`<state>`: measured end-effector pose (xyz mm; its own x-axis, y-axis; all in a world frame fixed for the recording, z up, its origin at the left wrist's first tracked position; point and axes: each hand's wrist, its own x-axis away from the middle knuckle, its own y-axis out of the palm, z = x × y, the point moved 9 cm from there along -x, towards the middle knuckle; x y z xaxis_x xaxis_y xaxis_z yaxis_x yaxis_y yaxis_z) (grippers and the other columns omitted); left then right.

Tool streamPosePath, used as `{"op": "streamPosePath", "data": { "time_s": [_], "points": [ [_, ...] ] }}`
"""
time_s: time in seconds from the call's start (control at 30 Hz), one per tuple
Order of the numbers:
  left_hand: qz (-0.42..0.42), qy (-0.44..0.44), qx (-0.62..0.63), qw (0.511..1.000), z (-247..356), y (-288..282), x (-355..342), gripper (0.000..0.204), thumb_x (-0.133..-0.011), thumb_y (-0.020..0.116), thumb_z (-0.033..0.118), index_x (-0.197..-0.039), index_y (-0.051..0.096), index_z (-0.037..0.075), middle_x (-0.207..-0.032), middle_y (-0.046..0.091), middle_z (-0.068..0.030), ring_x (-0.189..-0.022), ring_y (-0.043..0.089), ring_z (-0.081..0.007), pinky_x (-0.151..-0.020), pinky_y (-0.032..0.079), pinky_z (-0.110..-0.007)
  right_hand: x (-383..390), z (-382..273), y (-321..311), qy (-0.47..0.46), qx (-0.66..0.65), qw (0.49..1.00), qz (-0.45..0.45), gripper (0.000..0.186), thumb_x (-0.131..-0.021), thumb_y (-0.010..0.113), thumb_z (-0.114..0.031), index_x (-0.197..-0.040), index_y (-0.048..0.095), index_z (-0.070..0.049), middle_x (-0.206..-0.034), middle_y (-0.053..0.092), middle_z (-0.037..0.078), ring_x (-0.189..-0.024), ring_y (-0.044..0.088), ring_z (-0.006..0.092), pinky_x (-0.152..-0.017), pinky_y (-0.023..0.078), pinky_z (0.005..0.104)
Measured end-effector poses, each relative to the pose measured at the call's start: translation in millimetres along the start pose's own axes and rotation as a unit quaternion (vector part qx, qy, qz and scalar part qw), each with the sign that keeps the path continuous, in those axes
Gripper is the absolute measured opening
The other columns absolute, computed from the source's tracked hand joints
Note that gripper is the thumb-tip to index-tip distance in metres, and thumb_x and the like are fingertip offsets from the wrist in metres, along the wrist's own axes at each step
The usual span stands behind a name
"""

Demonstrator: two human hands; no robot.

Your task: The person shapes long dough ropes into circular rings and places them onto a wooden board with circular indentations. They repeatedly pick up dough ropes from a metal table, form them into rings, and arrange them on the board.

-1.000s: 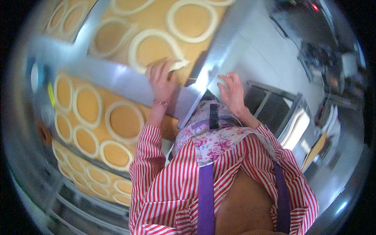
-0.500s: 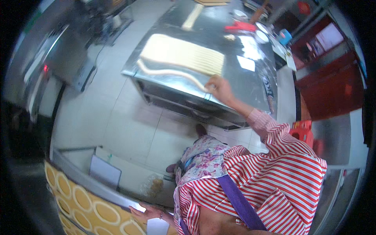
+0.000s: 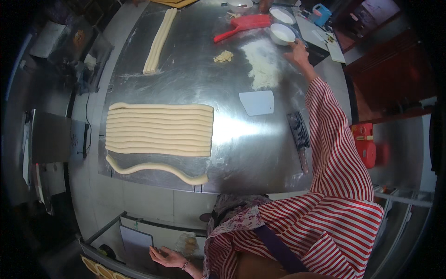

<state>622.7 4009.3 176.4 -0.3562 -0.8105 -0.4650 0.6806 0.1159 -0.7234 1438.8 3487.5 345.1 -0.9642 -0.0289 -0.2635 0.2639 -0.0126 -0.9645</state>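
Note:
My right hand point(image 3: 298, 55) is stretched out to the far right, its fingertips at the rim of a white bowl point(image 3: 281, 35); thumb and fingers look apart. Low on the left, away from the tabletop, my left hand point(image 3: 167, 257) is held palm up, fingers spread, with nothing in it. A wavy dough rope point(image 3: 155, 166) lies along the table's near edge. Just beyond it, several straight dough ropes point(image 3: 160, 130) lie side by side in a block. White flour point(image 3: 261, 63) is spread near the bowl.
On the metal table point(image 3: 232, 162) lie a white scraper point(image 3: 257, 102), a cleaver point(image 3: 298, 130), a red scoop point(image 3: 244, 25), dough scraps point(image 3: 224, 56) and a strip of dough ropes point(image 3: 160, 41). Another white bowl point(image 3: 282, 15) stands behind. A red container point(image 3: 364, 144) is at right.
My right hand has let go of the wavy dough rope's right end and moved far right to the white bowl. My left hand has come off the yellow patterned panel's edge. The view has turned.

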Motion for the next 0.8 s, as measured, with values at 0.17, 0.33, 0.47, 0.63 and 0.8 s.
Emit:
{"op": "streamPosePath", "data": {
  "time_s": [0.17, 0.33, 0.47, 0.63, 0.8],
  "points": [
    [-0.037, -0.003, -0.066, 0.997, 13, 4, 16, 0.043, -0.089, 0.053, 0.002, -0.130, 0.062, 0.004, -0.126, 0.057, -0.0173, -0.099, 0.063, -0.0318, -0.082, 0.053, -0.039, -90, 18, 47, 0.030, 0.080, 0.993, -0.081, 0.076, -0.069, 0.080, -0.028, -0.140, 0.054, -0.024, -0.161, 0.024, 0.011, -0.147, 0.024, 0.0328, -0.111, 0.028, 0.0652],
    [-0.095, -0.046, -0.185, 0.977, 6, -11, 52, 0.048, -0.084, 0.054, 0.000, -0.131, 0.061, 0.007, -0.126, 0.057, -0.0184, -0.106, 0.060, -0.0339, -0.084, 0.052, -0.041, -139, 43, 102, 0.059, 0.178, 0.969, -0.162, 0.072, -0.077, 0.073, -0.029, -0.144, 0.049, -0.025, -0.162, 0.020, 0.011, -0.149, 0.018, 0.0311, -0.114, 0.019, 0.0660],
    [-0.139, -0.113, -0.165, 0.970, -1, -15, 79, 0.052, -0.081, 0.054, -0.003, -0.132, 0.060, 0.006, -0.127, 0.056, -0.0180, -0.112, 0.058, -0.0349, -0.091, 0.049, -0.042, -169, 83, 194, -0.073, 0.419, 0.843, -0.328, 0.064, -0.089, 0.057, -0.033, -0.147, 0.044, -0.011, -0.156, 0.032, 0.018, -0.146, 0.026, 0.0332, -0.117, 0.022, 0.0550],
    [-0.140, -0.193, -0.149, 0.960, -8, -14, 102, 0.056, -0.076, 0.059, -0.011, -0.129, 0.062, 0.008, -0.127, 0.056, -0.0158, -0.117, 0.057, -0.0335, -0.100, 0.047, -0.039, -220, 127, 192, -0.269, 0.432, 0.853, -0.116, 0.043, -0.089, 0.055, -0.033, -0.118, 0.069, -0.005, -0.119, 0.067, 0.020, -0.112, 0.064, 0.0336, -0.097, 0.047, 0.0426],
    [-0.113, -0.297, -0.077, 0.945, -32, -8, 122, 0.054, -0.079, 0.053, -0.013, -0.126, 0.065, 0.010, -0.129, 0.056, -0.0121, -0.120, 0.057, -0.0282, -0.100, 0.048, -0.035, -222, 104, 64, -0.219, -0.019, 0.974, -0.056, 0.039, -0.072, 0.059, -0.008, -0.110, 0.066, 0.000, -0.105, 0.067, 0.019, -0.091, 0.064, 0.0316, -0.084, 0.051, 0.0375]
  ]
}}
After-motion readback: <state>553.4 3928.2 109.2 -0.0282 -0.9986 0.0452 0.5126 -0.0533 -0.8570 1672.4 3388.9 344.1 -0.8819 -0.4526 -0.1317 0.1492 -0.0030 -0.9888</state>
